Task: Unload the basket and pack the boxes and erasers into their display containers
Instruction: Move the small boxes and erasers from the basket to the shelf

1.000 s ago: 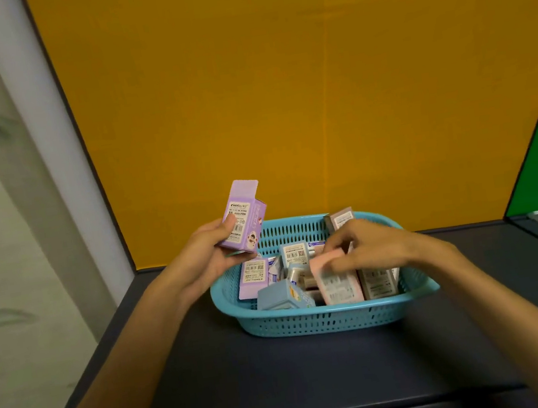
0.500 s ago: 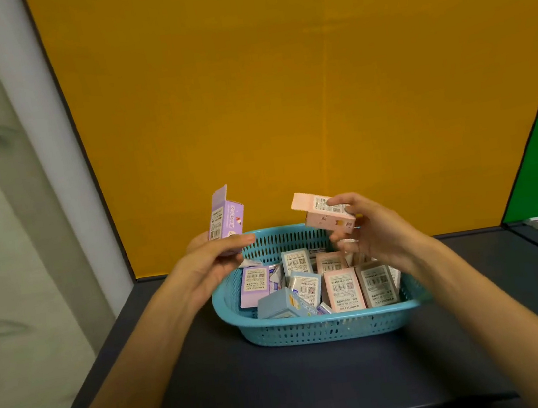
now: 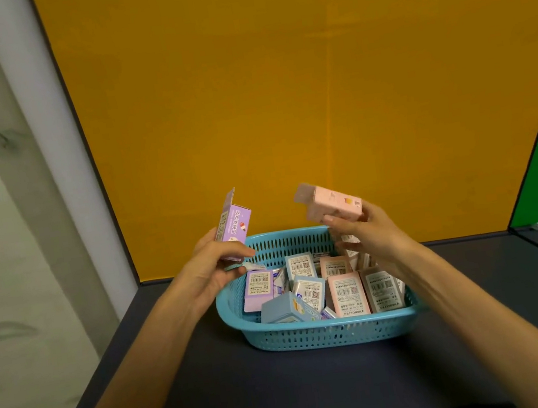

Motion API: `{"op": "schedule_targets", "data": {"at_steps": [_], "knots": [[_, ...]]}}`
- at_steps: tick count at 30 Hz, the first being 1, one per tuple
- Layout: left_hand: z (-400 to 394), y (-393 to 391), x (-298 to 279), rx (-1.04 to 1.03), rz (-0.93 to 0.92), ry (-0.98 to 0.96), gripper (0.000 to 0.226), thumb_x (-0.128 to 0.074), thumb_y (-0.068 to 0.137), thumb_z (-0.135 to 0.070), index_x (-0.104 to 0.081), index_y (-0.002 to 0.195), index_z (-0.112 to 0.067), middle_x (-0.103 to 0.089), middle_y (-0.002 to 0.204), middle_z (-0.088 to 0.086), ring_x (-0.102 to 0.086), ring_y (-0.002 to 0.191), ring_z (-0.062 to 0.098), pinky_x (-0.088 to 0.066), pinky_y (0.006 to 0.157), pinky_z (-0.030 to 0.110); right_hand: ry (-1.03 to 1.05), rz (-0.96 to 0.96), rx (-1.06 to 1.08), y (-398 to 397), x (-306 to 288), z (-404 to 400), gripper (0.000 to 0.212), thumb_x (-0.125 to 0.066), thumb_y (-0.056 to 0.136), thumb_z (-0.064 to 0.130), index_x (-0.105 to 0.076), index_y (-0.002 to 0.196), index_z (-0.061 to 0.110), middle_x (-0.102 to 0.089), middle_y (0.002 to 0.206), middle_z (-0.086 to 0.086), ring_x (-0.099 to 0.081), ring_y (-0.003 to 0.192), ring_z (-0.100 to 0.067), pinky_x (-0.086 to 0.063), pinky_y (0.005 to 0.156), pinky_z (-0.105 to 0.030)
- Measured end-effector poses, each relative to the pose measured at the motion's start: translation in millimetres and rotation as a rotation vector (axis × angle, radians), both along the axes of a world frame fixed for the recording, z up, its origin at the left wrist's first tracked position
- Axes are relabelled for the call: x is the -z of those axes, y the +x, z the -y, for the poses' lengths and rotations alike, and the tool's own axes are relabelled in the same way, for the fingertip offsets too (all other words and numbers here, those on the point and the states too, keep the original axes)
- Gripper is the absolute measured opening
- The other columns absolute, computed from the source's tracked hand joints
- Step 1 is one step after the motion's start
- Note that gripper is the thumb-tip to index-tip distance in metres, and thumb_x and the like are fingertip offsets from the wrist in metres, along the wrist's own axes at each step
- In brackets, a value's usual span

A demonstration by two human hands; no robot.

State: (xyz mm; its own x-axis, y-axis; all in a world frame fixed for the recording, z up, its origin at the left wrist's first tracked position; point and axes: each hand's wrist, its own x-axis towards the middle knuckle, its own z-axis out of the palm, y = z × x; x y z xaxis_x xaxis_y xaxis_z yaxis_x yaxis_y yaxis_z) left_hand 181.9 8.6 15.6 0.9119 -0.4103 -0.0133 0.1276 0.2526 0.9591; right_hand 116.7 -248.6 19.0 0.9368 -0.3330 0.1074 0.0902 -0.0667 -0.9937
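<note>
Fingers of left hand pinch purple box; right hand fingers grip pink box, turned label-away since half-second ago. Both above teal basket, mid-worktop, still nearly full: unloading barely begun.

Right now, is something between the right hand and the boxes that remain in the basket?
Yes, its own load: the right hand already grips a pink box above the basket. Nothing else covers the boxes below. The left hand holds a purple box.
</note>
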Motion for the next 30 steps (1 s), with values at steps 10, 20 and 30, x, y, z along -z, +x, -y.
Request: {"op": "schedule_targets", "data": {"at_steps": [10, 20, 30], "knots": [[-1.4, 2.2, -0.2, -0.032, 0.054, 0.0, 0.041, -0.068, 0.081, -0.031, -0.055, 0.115, -0.014, -0.064, 0.098, 0.013, -0.064, 0.071, 0.019, -0.054, 0.056, 0.029, -0.043, -0.082, -0.009, 5.1, -3.8, -5.9, 0.031, -0.073, 0.085, 0.016, -0.065, 0.113, 0.006, -0.074, 0.106, -0.006, -0.069, 0.097, -0.022, -0.053, 0.073, -0.03], [2.1, -5.7, 2.3, 0.009, 0.185, 0.108, 0.026, -0.068, 0.091, -0.017, -0.067, 0.117, -0.012, -0.075, 0.109, 0.006, -0.07, 0.106, 0.023, -0.062, 0.079, 0.033, 0.074, -0.039, -0.127, -17.5, -3.7, -12.5, 0.038, -0.072, 0.088, 0.023, -0.062, 0.119, 0.003, -0.074, 0.109, -0.012, -0.071, 0.104, -0.028, -0.059, 0.09, -0.046], [50.3, -57.2, -6.8, 0.311, 0.084, -0.045, 0.046, -0.07, 0.08, -0.016, -0.062, 0.125, -0.013, -0.074, 0.114, 0.008, -0.071, 0.105, 0.023, -0.061, 0.081, 0.034, -0.023, -0.025, -0.023, -101.3, -12.5, 7.9, 0.032, -0.066, 0.092, 0.012, -0.062, 0.124, 0.01, -0.074, 0.111, -0.009, -0.071, 0.105, -0.024, -0.058, 0.089, -0.039]]}}
